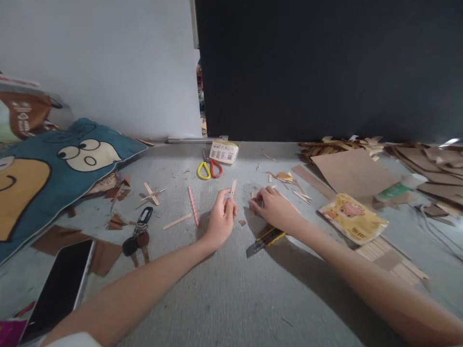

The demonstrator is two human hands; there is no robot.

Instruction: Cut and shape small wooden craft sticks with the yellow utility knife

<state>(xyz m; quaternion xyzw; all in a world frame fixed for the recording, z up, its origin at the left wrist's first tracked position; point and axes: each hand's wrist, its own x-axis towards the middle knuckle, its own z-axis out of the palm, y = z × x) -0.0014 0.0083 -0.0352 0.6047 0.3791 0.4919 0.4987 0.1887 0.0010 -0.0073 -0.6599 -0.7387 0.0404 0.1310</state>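
My left hand (221,219) rests on the grey floor with its fingers pinched on a short wooden stick (233,187) that points away from me. My right hand (273,208) lies just to the right, fingers curled down on another small wooden piece (252,196). A yellow-and-black utility knife (265,240) lies on the floor under my right wrist. A tiny brown scrap (242,222) sits between the two hands. A pink pencil (193,206) lies left of my left hand.
Scissors (209,169) with yellow and red handles and a small packet (224,151) lie near the wall. Keys (138,236), a phone (60,287) and a blue cushion (54,168) are at left. Cardboard sheets (352,172), a yellow packet (352,218), a glue bottle (398,188) and flat sticks (383,253) fill the right.
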